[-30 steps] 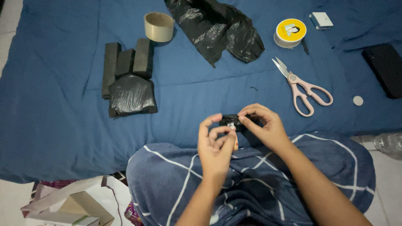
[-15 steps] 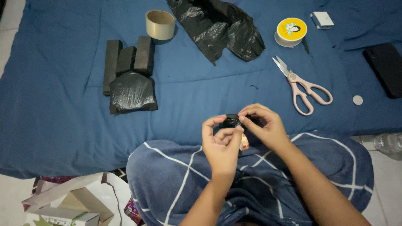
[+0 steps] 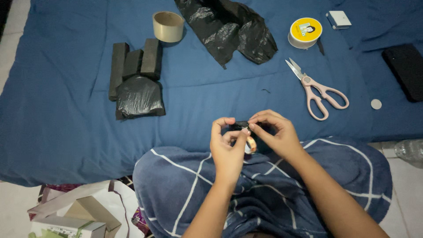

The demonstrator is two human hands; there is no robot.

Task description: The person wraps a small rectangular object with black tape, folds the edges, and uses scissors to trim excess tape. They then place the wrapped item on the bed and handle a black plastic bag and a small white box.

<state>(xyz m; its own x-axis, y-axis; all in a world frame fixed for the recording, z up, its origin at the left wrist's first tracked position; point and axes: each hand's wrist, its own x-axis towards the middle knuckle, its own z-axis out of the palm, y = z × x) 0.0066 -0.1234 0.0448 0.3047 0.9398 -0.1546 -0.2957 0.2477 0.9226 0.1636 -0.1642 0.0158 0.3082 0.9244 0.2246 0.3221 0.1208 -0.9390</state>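
I pinch a small black piece [image 3: 241, 125] between my left hand [image 3: 228, 149] and right hand [image 3: 276, 134]; it lies sideways, near the bed's [image 3: 66, 145] front edge.

My left hand [image 3: 227, 150] and right hand [image 3: 275, 134] meet over my lap, pinching a small piece [image 3: 240, 125] between them, at the near edge of the bed [image 3: 66, 132]. On the bed, far left, blocks [image 3: 134, 64] stand side by side with a wrapped bundle [image 3: 139, 98] just before them and a tape roll [image 3: 168, 26] behind. A bag [image 3: 229, 28] lies behind my hands. Scissors [image 3: 315, 88] lie to the right, a tin [image 3: 305, 32] behind them.
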